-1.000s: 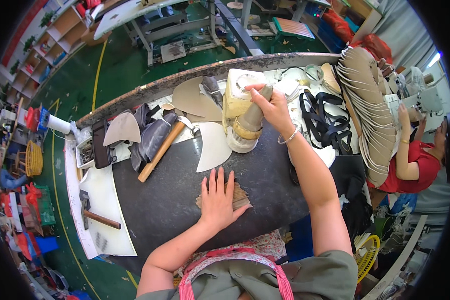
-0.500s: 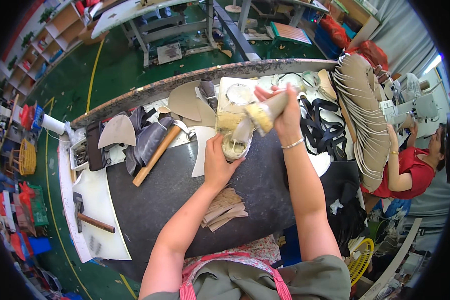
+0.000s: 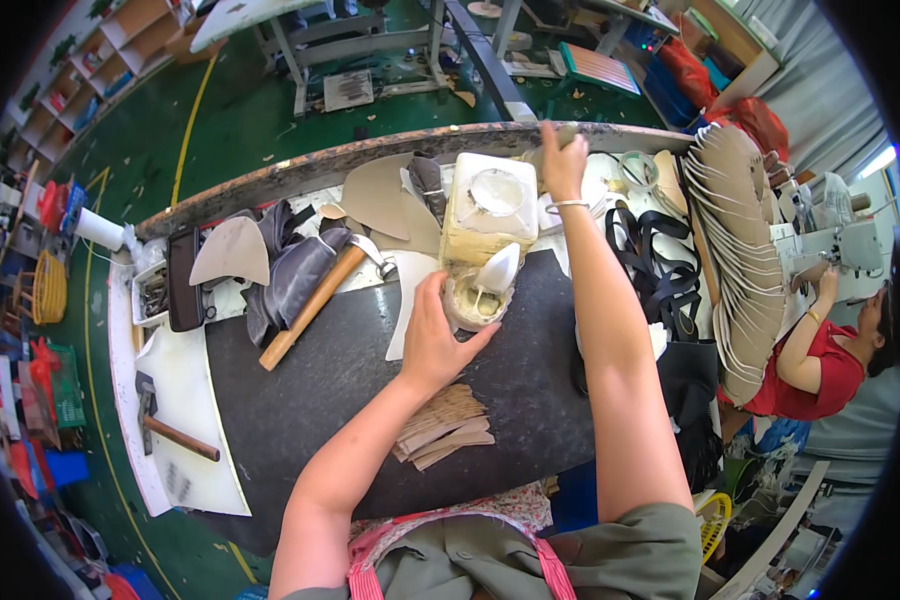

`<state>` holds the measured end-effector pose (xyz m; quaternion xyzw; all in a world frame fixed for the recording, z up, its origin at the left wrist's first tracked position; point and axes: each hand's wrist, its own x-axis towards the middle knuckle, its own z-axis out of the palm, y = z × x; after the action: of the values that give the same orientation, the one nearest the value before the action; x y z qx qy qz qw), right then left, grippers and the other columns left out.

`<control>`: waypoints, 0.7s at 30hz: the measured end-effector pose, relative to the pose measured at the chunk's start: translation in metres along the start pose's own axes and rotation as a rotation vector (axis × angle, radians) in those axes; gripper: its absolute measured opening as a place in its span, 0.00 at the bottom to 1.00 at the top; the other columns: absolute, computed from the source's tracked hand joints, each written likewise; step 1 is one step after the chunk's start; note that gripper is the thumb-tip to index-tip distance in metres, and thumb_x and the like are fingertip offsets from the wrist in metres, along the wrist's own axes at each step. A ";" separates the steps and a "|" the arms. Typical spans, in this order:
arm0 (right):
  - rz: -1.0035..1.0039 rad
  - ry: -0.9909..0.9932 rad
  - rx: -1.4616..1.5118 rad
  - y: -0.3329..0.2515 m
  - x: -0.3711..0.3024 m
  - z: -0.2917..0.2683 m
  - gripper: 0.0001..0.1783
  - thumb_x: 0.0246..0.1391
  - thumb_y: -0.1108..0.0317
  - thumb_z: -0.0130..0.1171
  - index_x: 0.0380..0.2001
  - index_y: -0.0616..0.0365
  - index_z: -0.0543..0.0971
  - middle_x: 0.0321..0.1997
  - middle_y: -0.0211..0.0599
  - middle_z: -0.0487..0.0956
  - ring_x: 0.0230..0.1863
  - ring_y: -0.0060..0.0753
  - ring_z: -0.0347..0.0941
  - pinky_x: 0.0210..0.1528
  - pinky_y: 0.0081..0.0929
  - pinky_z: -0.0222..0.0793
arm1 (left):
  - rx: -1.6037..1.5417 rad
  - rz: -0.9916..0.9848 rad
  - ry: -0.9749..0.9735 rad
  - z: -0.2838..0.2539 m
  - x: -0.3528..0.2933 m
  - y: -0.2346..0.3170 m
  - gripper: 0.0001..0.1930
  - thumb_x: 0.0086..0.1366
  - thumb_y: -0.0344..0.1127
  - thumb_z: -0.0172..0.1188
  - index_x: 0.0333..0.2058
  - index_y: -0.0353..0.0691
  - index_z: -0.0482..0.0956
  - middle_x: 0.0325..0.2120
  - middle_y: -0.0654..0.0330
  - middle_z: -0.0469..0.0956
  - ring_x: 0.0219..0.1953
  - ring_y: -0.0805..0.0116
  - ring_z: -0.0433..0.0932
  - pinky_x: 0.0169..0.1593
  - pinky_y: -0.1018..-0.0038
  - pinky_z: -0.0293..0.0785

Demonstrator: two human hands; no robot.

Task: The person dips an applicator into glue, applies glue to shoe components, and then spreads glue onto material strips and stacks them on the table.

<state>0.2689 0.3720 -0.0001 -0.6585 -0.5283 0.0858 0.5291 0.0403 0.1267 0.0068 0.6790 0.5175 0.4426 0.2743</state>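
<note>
Near the middle of the bench, my left hand (image 3: 432,340) is closed round a small glue-crusted pot (image 3: 467,309). Pale, wet stuff shows inside, and a white pointed piece (image 3: 500,268) stands tilted in it. Right behind the pot is a big square white container (image 3: 490,196), its sides caked with yellowish dried glue and a round lid on top. My right arm is stretched to the back edge. There my right hand (image 3: 564,165) is closed on a dull, glue-stained container (image 3: 567,131), mostly hidden by the fingers.
A stack of tan strips (image 3: 444,428) lies on the black mat (image 3: 300,400). On the left are two hammers (image 3: 315,310) (image 3: 180,437) and grey shoe pieces (image 3: 305,270). Black straps (image 3: 660,265) and a long row of beige pieces (image 3: 730,250) lie right. A co-worker (image 3: 820,360) sits beyond.
My right hand has swung away from above the pot to the back of the bench, taking the tilted container along. My left hand stays on the pot; the white piece now shows clearly.
</note>
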 end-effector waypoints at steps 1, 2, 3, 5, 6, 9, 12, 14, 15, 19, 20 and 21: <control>-0.043 -0.011 -0.130 0.009 -0.010 0.003 0.32 0.58 0.46 0.58 0.40 0.74 0.70 0.45 0.58 0.71 0.54 0.53 0.63 0.57 0.44 0.60 | -0.008 0.005 -0.005 0.001 0.001 0.004 0.38 0.46 0.40 0.76 0.51 0.33 0.62 0.52 0.46 0.62 0.55 0.47 0.66 0.56 0.61 0.67; -0.169 0.273 -0.243 0.025 -0.013 0.006 0.29 0.59 0.48 0.57 0.42 0.70 0.70 0.45 0.56 0.71 0.54 0.49 0.62 0.55 0.41 0.62 | 0.066 0.065 0.012 0.003 0.000 0.009 0.37 0.47 0.41 0.76 0.50 0.33 0.62 0.52 0.45 0.62 0.55 0.46 0.65 0.57 0.60 0.67; -0.168 0.254 -0.224 0.002 -0.028 0.008 0.29 0.59 0.48 0.57 0.42 0.70 0.70 0.45 0.56 0.71 0.54 0.49 0.62 0.55 0.41 0.62 | 0.172 0.103 0.048 -0.006 -0.002 0.009 0.36 0.48 0.42 0.75 0.50 0.34 0.62 0.53 0.44 0.62 0.56 0.45 0.65 0.57 0.59 0.66; -0.177 0.226 0.367 -0.077 -0.076 -0.037 0.22 0.59 0.53 0.58 0.40 0.65 0.72 0.41 0.50 0.72 0.49 0.43 0.66 0.51 0.38 0.65 | 0.179 0.073 0.037 -0.020 -0.009 0.012 0.36 0.49 0.42 0.75 0.49 0.34 0.62 0.52 0.44 0.62 0.56 0.45 0.65 0.57 0.58 0.66; -0.228 0.006 0.315 -0.088 -0.094 -0.061 0.19 0.58 0.56 0.60 0.37 0.63 0.73 0.39 0.47 0.73 0.45 0.41 0.69 0.47 0.37 0.67 | 0.167 0.064 0.003 -0.024 -0.013 0.017 0.35 0.49 0.43 0.74 0.48 0.34 0.63 0.52 0.43 0.62 0.56 0.44 0.64 0.57 0.57 0.66; -0.481 -0.507 -0.034 -0.130 -0.141 -0.097 0.11 0.57 0.64 0.61 0.31 0.61 0.74 0.33 0.40 0.74 0.29 0.41 0.74 0.32 0.37 0.70 | 0.165 0.015 -0.057 -0.046 -0.043 0.029 0.34 0.49 0.42 0.74 0.48 0.34 0.63 0.51 0.43 0.63 0.55 0.44 0.65 0.58 0.57 0.65; -0.592 -0.384 -0.058 -0.125 -0.150 -0.114 0.09 0.54 0.70 0.63 0.30 0.63 0.74 0.31 0.41 0.74 0.25 0.42 0.73 0.25 0.35 0.68 | 0.184 0.052 -0.171 -0.058 -0.078 0.040 0.34 0.48 0.42 0.74 0.48 0.34 0.65 0.51 0.43 0.64 0.55 0.44 0.65 0.58 0.56 0.64; -0.650 -0.244 0.064 -0.141 -0.149 -0.127 0.08 0.53 0.73 0.63 0.28 0.63 0.74 0.29 0.42 0.74 0.22 0.39 0.71 0.23 0.31 0.66 | 0.254 0.100 -0.210 -0.064 -0.099 0.039 0.33 0.49 0.42 0.73 0.49 0.33 0.67 0.51 0.43 0.66 0.56 0.44 0.66 0.58 0.55 0.65; -0.681 -0.154 0.069 -0.150 -0.149 -0.136 0.08 0.55 0.73 0.62 0.27 0.63 0.74 0.29 0.41 0.74 0.21 0.36 0.68 0.23 0.28 0.65 | 0.255 0.098 -0.210 -0.065 -0.104 0.034 0.33 0.49 0.42 0.73 0.49 0.33 0.67 0.51 0.43 0.66 0.56 0.44 0.66 0.58 0.55 0.65; -0.652 -0.102 0.087 -0.139 -0.153 -0.138 0.07 0.57 0.73 0.61 0.29 0.62 0.73 0.28 0.40 0.73 0.21 0.32 0.67 0.21 0.26 0.63 | 0.285 0.072 -0.087 -0.070 -0.108 0.020 0.26 0.53 0.40 0.69 0.46 0.33 0.69 0.46 0.45 0.69 0.52 0.43 0.69 0.55 0.54 0.66; -0.696 -0.116 0.050 -0.136 -0.154 -0.138 0.06 0.57 0.73 0.60 0.30 0.62 0.73 0.28 0.40 0.73 0.21 0.32 0.67 0.21 0.26 0.63 | 0.299 0.076 -0.059 -0.070 -0.103 0.019 0.25 0.54 0.40 0.68 0.45 0.32 0.69 0.46 0.45 0.69 0.52 0.44 0.69 0.54 0.55 0.66; -0.697 -0.115 0.054 -0.134 -0.155 -0.138 0.06 0.57 0.73 0.60 0.30 0.62 0.73 0.28 0.40 0.73 0.21 0.32 0.67 0.21 0.26 0.63 | 0.316 0.078 -0.028 -0.071 -0.099 0.018 0.24 0.55 0.39 0.67 0.45 0.32 0.69 0.47 0.45 0.69 0.51 0.44 0.69 0.54 0.56 0.67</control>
<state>0.2147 0.1505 0.0952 -0.4186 -0.7476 -0.0491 0.5132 -0.0213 0.0218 0.0229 0.7395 0.5499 0.3564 0.1541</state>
